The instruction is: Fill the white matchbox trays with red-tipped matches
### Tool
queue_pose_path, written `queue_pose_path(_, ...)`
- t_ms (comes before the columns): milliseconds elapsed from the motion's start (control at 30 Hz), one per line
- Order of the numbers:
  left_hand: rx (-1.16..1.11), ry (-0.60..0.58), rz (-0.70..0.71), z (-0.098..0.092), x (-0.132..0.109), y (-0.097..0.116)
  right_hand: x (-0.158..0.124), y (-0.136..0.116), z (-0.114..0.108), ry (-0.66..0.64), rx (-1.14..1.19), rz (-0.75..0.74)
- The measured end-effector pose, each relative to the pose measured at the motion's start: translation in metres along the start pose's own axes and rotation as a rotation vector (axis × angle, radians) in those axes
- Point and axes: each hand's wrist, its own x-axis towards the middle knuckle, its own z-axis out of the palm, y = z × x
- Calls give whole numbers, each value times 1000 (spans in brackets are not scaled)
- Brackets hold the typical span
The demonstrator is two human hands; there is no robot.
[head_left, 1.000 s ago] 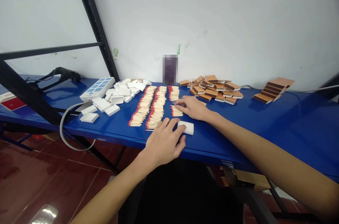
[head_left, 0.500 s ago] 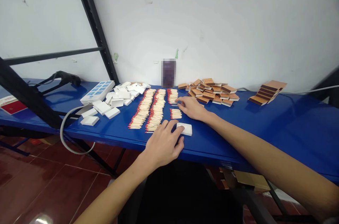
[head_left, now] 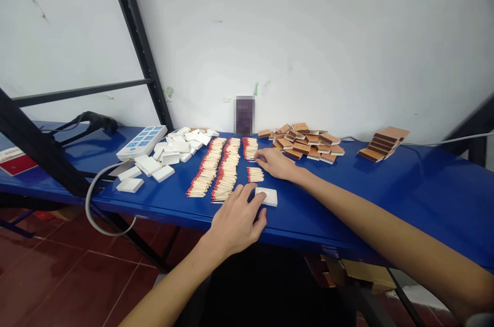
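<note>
My left hand (head_left: 239, 219) rests near the table's front edge. Its index fingertip reaches into a small white matchbox tray (head_left: 271, 197) and its thumb lies by the near wall. My right hand (head_left: 275, 163) has thumb and index finger closed at the stick ends of a short row of red-tipped matches (head_left: 250, 149); how many it grips is hidden. Between the hands lies a small separate group of matches (head_left: 255, 174). Two longer rows of matches, a middle one (head_left: 226, 170) and a left one (head_left: 207, 170), run alongside.
White trays (head_left: 175, 147) are heaped at the left beside a white box with blue squares (head_left: 142, 141). Brown matchbox sleeves (head_left: 304, 141) pile up at the back right, with a standing stack (head_left: 384, 144) farther right. A black rack post (head_left: 139, 38) and grey cable (head_left: 89, 203) are on the left.
My right thumb and index finger have drawn together at the end of the short match row. My left hand stays at the tray. The view has tilted slightly upward.
</note>
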Motion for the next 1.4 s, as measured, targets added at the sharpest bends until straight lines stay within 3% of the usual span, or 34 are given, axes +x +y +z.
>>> queue_pose_path(367,-23,-10,-3,0,-1,-1,3,-8,-8,-77,-4,41)
queue_pose_path(900,23,-4,9,1,-1,-1,0,-10,-3,-81,-41,62)
queue_pose_path(1400,12,43,56,6,0,-4,2,-9,-5,-157,-103,22)
